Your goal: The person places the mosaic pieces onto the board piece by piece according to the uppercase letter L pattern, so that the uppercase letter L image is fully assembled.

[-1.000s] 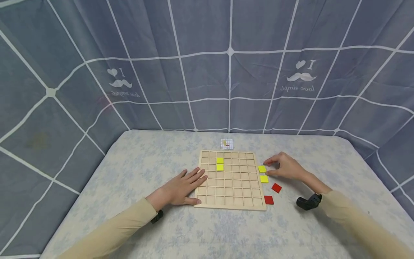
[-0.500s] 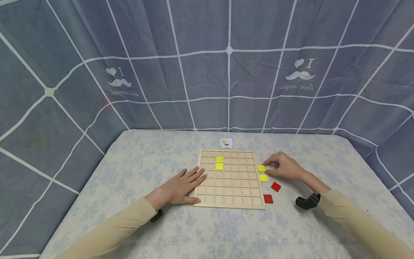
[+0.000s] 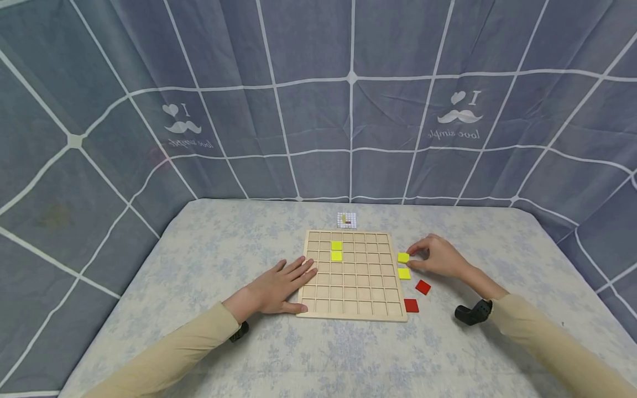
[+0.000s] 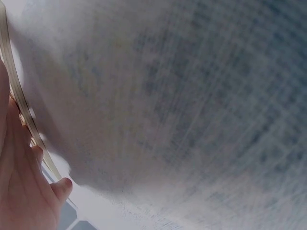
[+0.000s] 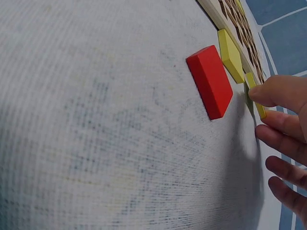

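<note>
While pinching a yellow tile (image 3: pixel 403 257) — bright, thin, square and plain-faced — in the right hand (image 3: pixel 440 257), just beside the right edge of a gridded wooden board (image 3: pixel 355 280) and near a second yellow tile (image 3: pixel 404 273), has the left hand (image 3: pixel 278 288), fingers straight, on the opposite edge

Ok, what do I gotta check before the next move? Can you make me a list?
1. Right grip pinching a yellow tile: ok, between thumb and finger.
2. That tile fully off the tablecloth: cannot tell.
3. That tile over the board: not ok, it's beside the right edge.
4. Left grip on the board: ok, resting on its left edge.
5. Two placed yellow tiles in their own squares: ok.
6. Tiny pattern card readable square by square: cannot tell, too small.
</note>
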Motion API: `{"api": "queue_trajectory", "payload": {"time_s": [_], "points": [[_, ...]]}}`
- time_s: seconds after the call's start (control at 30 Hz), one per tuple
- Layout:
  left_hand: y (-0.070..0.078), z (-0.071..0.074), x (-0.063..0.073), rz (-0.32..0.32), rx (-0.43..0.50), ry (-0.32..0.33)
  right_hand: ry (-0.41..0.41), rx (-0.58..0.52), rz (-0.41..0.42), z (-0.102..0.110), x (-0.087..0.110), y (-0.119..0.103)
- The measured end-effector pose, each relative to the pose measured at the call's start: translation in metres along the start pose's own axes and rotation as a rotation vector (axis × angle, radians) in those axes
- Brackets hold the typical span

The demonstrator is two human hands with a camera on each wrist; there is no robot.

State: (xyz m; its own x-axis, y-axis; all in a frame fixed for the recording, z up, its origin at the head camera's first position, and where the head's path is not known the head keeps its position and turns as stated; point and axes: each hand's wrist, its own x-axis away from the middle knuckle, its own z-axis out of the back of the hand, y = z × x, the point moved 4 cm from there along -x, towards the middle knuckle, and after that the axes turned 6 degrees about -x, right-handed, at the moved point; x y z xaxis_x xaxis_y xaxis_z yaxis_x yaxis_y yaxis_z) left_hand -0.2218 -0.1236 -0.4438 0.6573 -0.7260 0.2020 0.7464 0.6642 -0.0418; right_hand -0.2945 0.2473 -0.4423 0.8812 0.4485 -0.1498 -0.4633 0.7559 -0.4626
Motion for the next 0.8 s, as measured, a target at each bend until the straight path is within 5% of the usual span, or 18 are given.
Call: {"api": "queue_trajectory", "payload": {"time_s": [0.23,0.8], "points": [[-0.001,0.001,0.0,-0.008,0.013,0.005,0.021,0.005,-0.042,0.003,-0.004,-0.005],[0.001,0.003,0.001,0.0,0.011,-0.005,0.073,-0.08,0.029,0.001,-0.02,-0.03]]}}
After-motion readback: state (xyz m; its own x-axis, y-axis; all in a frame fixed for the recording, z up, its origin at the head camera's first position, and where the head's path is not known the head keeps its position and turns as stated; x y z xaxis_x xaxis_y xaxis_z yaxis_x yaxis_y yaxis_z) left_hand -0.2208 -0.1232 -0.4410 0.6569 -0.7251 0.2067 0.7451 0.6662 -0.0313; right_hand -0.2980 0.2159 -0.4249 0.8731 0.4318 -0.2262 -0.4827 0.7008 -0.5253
